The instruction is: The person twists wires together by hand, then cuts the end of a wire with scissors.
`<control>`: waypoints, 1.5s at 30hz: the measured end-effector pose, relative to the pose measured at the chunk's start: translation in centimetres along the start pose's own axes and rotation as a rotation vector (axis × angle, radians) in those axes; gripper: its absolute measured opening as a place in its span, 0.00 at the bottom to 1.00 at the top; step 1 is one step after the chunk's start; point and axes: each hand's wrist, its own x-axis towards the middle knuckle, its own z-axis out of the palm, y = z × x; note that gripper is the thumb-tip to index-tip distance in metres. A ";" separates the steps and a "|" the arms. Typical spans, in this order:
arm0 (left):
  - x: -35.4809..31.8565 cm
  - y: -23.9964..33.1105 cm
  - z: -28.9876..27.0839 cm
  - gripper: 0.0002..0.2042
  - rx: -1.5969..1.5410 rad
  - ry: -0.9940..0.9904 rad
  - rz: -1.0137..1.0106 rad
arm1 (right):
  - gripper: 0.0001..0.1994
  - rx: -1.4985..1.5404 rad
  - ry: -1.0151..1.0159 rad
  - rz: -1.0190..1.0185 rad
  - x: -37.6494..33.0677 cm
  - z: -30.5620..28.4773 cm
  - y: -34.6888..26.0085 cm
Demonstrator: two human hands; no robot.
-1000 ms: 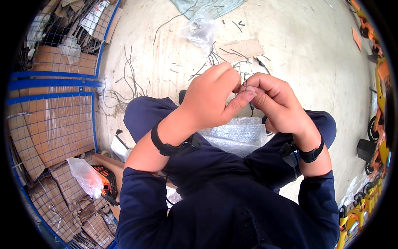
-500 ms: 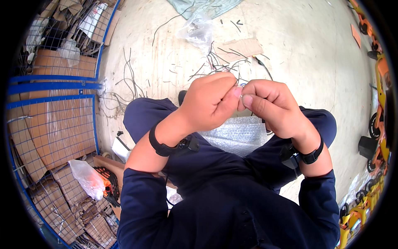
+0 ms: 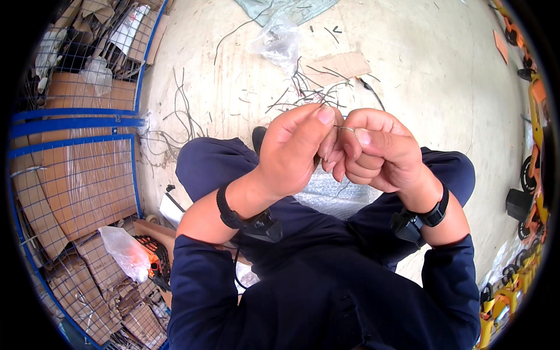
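Both hands are raised close together over my lap, knuckles nearly touching. A thin wire (image 3: 345,128) spans the small gap between them, light-coloured where it meets the right thumb. My left hand (image 3: 296,149) is closed, its thumb pressed on the forefinger over the wire; a dark thin end pokes up by the thumb tip. Opposite it, my right hand (image 3: 382,150) pinches the wire between thumb and curled forefinger, the other fingers folded. Below the hands, between my legs, lies a sheet of bubble wrap (image 3: 335,195).
Dark cut wires (image 3: 303,84) lie scattered on the floor ahead, beside a cardboard piece (image 3: 341,65) and a clear plastic bag (image 3: 278,44). Blue mesh cages (image 3: 76,122) of cardboard stand at left. Yellow and orange wheeled equipment (image 3: 534,122) lines the right edge.
Both hands have turned, so the left thumb now lies on top and the right fingers are folded in. More of the thin wire shows between them.
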 end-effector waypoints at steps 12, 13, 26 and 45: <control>0.6 0.0 -0.3 0.19 -0.363 -0.017 -0.088 | 0.11 0.093 -0.069 -0.039 0.7 0.1 -0.2; 0.7 -0.1 -0.5 0.19 -0.414 -0.045 -0.089 | 0.11 0.094 -0.068 -0.038 0.7 0.1 -0.2; 0.6 -0.2 -1.7 0.10 0.247 -0.041 0.272 | 0.11 -0.025 0.046 -0.078 0.1 0.0 -1.5; 1.2 -0.1 -2.6 0.02 1.109 0.025 0.525 | 0.05 -1.458 0.370 -0.277 -0.4 -0.3 -2.1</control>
